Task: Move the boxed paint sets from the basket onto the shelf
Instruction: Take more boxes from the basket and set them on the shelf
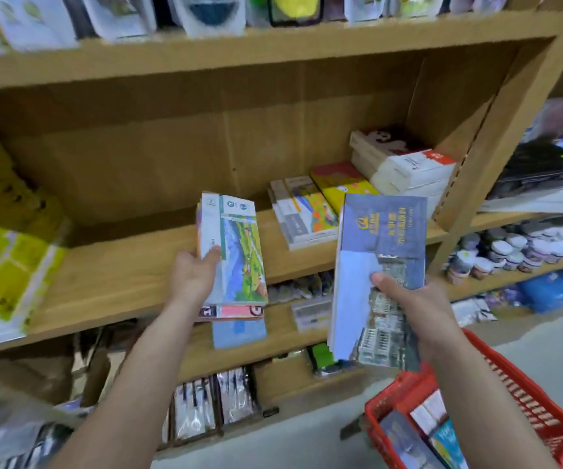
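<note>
Wooden shelf [121, 269]: blurred throughout, top-row packs [205, 11] unreadable.
Red basket [523, 377] near right, cut off at btm edge, partly behind R forearm [476, 384]; more boxed sets [439, 431] inside.
Blue boxed set [385, 238] gripped by right hand [408, 299], thumb on top, fingers hidden under.
Stack of boxed sets [239, 252] clamped in left hand [192, 275] over mid shelf board; lower boxes mostly hidden.

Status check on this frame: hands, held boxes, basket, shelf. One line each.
Left hand: grips green-topped stack of boxes.
Green-topped stack of boxes: in the hand, not released.
Right hand: grips blue building-print box.
Blue building-print box: in the air, unshelved.
Red plastic basket: holds more boxes.
Wooden shelf: stacked boxes at right.
</note>
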Motion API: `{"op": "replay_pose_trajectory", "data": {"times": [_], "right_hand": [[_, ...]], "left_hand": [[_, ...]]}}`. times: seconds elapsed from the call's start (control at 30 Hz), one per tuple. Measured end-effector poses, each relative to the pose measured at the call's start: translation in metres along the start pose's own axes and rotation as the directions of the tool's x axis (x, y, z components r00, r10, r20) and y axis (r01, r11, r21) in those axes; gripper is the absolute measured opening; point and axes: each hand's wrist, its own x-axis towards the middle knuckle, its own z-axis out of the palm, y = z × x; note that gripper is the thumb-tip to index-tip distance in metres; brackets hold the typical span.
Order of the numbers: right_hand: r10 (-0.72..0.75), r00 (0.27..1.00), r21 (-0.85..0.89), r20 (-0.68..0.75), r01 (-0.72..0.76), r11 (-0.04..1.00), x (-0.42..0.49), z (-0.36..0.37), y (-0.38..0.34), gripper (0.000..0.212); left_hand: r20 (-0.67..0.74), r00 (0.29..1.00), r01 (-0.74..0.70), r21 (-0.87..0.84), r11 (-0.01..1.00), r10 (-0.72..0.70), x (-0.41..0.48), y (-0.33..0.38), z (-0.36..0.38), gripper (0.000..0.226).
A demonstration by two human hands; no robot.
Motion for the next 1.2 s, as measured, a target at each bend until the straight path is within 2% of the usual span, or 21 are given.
{"op": "replay_pose_trajectory", "data": {"times": [0.13, 0.3, 0.37, 0.47, 0.6, 0.7, 0.8, 0.93, 1.07, 1.2], "right_hand": [[0.011, 1.0, 0.002, -0.013, -0.011, 1.0, -0.005, 0.027, 0.0, 0.03], [-0.006, 0.999, -0.027, -0.041, 0.005, 1.0, -0.006, 0.043, -0.004, 0.03], [0.001, 0.999, -0.023, -0.052, -0.003, 1.0, -0.005, 0.045, -0.005, 0.031], [0.009, 0.998, -0.025, -0.069, -0.011, 1.0, -0.002, 0.039, -0.003, 0.029], [0.023, 0.997, -0.021, -0.079, -0.025, 0.999, 0.007, 0.023, -0.001, 0.03], [0.039, 0.995, -0.011, -0.089, -0.04, 0.999, 0.018, 0.011, -0.005, 0.028], [0.046, 0.995, -0.007, -0.092, -0.047, 0.999, 0.03, 0.0, -0.01, 0.026], [0.054, 0.996, -0.015, -0.077, -0.056, 0.998, 0.044, -0.011, -0.015, 0.031], [0.062, 0.996, -0.017, -0.063, -0.063, 0.998, 0.061, -0.024, -0.017, 0.034], [0.07, 0.997, -0.002, -0.034, -0.07, 0.998, 0.075, -0.031, -0.015, 0.034]], "left_hand": [[0.103, 0.994, 0.017, 0.082, 0.996, -0.026, 0.046, 0.013, 0.0, 0.036], [0.155, 0.984, -0.12, 0.184, 0.976, 0.091, 0.062, 0.021, 0.016, 0.021], [0.201, 0.975, -0.126, 0.158, 0.979, 0.093, 0.061, 0.016, 0.02, 0.015], [0.236, 0.972, -0.021, -0.016, 1.0, 0.024, 0.06, 0.013, 0.022, 0.029], [0.216, 0.976, 0.003, -0.141, 0.99, 0.028, 0.058, 0.019, 0.027, 0.053], [0.186, 0.982, 0.009, -0.231, 0.973, 0.035, 0.055, 0.031, 0.034, 0.059], [0.173, 0.984, 0.012, -0.304, 0.953, 0.043, 0.054, 0.054, 0.044, 0.051], [0.168, 0.985, 0.009, -0.292, 0.956, 0.042, 0.052, 0.078, 0.069, 0.053], [0.149, 0.989, 0.055, -0.311, 0.949, -0.008, 0.052, 0.094, 0.105, 0.034], [0.099, 0.995, 0.049, -0.182, 0.982, -0.031, 0.059, 0.098, 0.133, 0.026]]}}
